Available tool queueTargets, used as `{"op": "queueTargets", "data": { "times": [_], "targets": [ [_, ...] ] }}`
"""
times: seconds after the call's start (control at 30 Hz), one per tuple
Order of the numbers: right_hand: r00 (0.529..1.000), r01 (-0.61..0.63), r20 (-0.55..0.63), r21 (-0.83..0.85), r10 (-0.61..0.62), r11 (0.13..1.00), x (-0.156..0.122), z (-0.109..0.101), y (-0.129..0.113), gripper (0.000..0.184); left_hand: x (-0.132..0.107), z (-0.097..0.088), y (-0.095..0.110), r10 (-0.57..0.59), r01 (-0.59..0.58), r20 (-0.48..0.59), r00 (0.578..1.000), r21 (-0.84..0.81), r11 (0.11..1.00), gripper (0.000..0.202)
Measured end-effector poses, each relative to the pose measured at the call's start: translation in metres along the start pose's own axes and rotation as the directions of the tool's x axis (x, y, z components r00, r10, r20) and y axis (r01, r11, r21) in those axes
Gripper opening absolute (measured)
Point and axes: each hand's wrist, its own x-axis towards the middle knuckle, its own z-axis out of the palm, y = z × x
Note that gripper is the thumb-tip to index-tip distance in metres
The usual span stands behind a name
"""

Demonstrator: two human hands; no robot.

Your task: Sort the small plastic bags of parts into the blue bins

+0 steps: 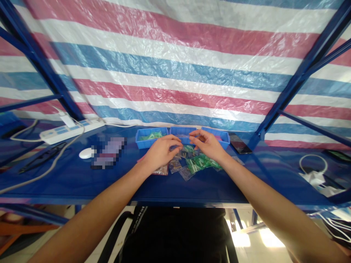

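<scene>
My left hand (161,150) and my right hand (207,145) meet over a heap of small clear bags (189,165) on the blue table (82,179). Some bags hold green parts, others brownish ones. Both hands have their fingers curled into a pinch near each other above the heap, close to the middle blue bin (182,132); what sits between the fingertips is too small to name. Behind the hands stand three blue bins in a row: the left bin (151,137) holds green pieces, and the right bin (219,136) is partly hidden by my right hand.
A white power strip (70,130) with cables lies at the back left, near a white mouse-like object (86,153) and black tweezers (41,157). A dark phone (240,144) lies right of the bins. A white charger and coiled cable (314,175) sit far right. Blue frame posts flank the table.
</scene>
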Motion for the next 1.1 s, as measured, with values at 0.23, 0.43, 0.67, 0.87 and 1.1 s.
{"op": "queueTargets", "data": {
  "times": [0.23,0.43,0.67,0.87,1.1],
  "targets": [
    [0.985,0.037,0.165,0.06,-0.047,0.997,-0.008,0.005,-0.009,0.038,0.002,-0.005,0.009,-0.189,0.153,-0.149,0.971,-0.226,0.962,0.027],
    [0.979,-0.069,0.202,0.268,0.014,0.961,-0.007,0.011,-0.005,0.043,0.001,-0.003,0.01,-0.247,0.187,-0.097,0.964,-0.413,0.891,0.031],
    [0.99,-0.042,0.142,0.271,0.003,0.962,-0.005,0.009,-0.003,0.038,-0.001,0.002,0.008,-0.27,0.224,-0.027,0.962,-0.484,0.846,0.04],
    [0.988,0.009,0.151,0.219,-0.043,0.976,-0.006,0.012,0.0,0.04,-0.001,0.004,0.007,-0.232,0.197,-0.019,0.973,-0.462,0.865,0.043],
    [0.985,-0.009,0.17,0.238,-0.033,0.971,-0.008,0.017,-0.002,0.036,-0.002,0.003,0.008,-0.241,0.212,-0.014,0.971,-0.428,0.879,0.037]
  ]
}}
